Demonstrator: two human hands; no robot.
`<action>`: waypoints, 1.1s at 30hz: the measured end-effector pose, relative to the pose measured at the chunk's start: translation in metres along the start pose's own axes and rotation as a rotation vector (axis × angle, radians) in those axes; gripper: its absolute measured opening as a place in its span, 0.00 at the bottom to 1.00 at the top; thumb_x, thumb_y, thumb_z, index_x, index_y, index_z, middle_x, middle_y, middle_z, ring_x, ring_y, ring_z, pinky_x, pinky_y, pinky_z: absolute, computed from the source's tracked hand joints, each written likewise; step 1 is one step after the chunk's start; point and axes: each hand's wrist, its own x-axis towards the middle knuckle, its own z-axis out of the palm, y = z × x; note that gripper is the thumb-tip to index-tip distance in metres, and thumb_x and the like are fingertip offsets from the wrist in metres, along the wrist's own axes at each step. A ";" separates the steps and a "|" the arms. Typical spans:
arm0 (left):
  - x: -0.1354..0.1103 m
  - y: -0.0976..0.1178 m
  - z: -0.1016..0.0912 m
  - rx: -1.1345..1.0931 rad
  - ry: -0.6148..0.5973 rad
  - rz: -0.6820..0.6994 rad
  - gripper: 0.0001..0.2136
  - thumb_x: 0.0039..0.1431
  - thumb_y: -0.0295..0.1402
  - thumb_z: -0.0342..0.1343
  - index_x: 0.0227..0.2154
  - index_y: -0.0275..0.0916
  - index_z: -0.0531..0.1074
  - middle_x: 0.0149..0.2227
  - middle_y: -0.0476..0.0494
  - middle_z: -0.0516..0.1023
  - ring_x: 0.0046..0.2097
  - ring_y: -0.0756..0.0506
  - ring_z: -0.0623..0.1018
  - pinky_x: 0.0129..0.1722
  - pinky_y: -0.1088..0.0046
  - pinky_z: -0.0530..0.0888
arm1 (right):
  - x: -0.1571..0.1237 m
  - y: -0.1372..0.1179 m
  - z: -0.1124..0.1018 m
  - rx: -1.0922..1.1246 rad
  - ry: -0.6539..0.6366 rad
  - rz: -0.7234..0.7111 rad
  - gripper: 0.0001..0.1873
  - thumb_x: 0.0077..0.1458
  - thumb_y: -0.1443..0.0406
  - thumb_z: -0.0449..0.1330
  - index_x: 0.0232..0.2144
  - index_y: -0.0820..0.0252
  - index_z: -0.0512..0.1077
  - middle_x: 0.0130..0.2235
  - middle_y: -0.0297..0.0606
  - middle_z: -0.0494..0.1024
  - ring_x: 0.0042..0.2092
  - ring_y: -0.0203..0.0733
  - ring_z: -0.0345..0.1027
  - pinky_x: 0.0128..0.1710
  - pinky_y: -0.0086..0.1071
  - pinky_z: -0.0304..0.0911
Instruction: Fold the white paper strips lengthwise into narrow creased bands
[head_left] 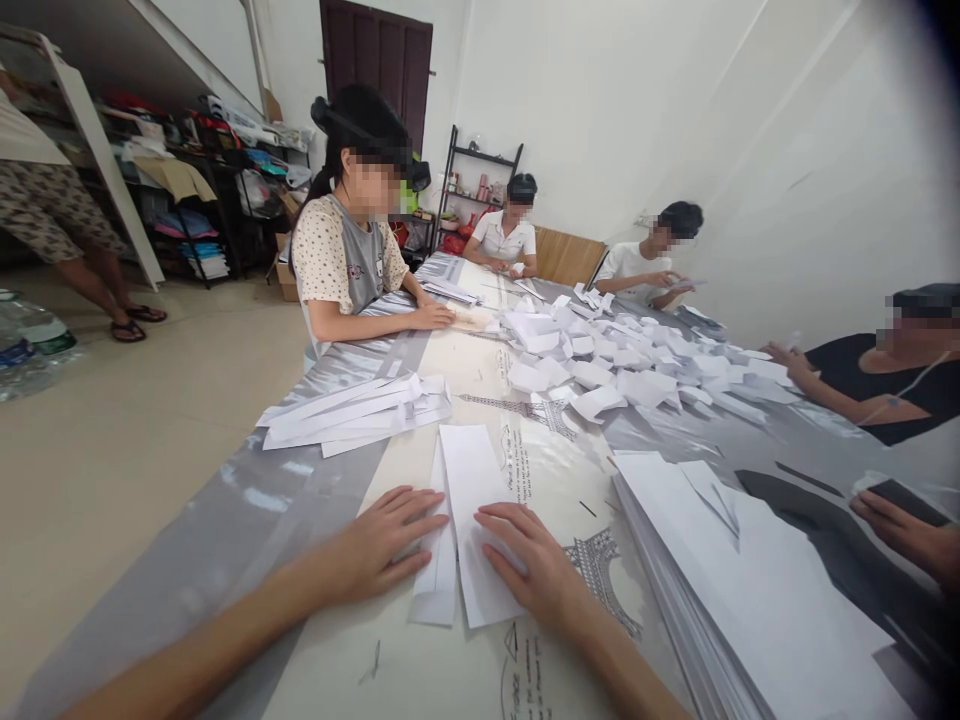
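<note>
Two white paper strips lie side by side on the table in front of me, their upper ends overlapping. My left hand rests with spread fingers at the edge of the narrower left strip. On the wider right strip, my right hand lies with its fingers apart, fingertips touching the paper. Neither hand is closed around anything. Just beyond them is a loose bundle of long paper strips. To the right of my right hand stands a thick stack of white sheets.
A large heap of folded paper pieces covers the table's middle right. Several people sit around the table handling paper. Another person's hand is at the right edge. Someone stands at far left near plastic bottles and cluttered shelves.
</note>
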 end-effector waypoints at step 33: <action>0.000 -0.001 0.004 0.125 0.027 0.005 0.19 0.74 0.39 0.49 0.64 0.45 0.65 0.64 0.39 0.69 0.64 0.37 0.68 0.65 0.53 0.66 | 0.000 -0.003 0.000 -0.118 -0.183 0.019 0.25 0.68 0.60 0.58 0.65 0.49 0.66 0.69 0.40 0.63 0.70 0.55 0.55 0.67 0.57 0.58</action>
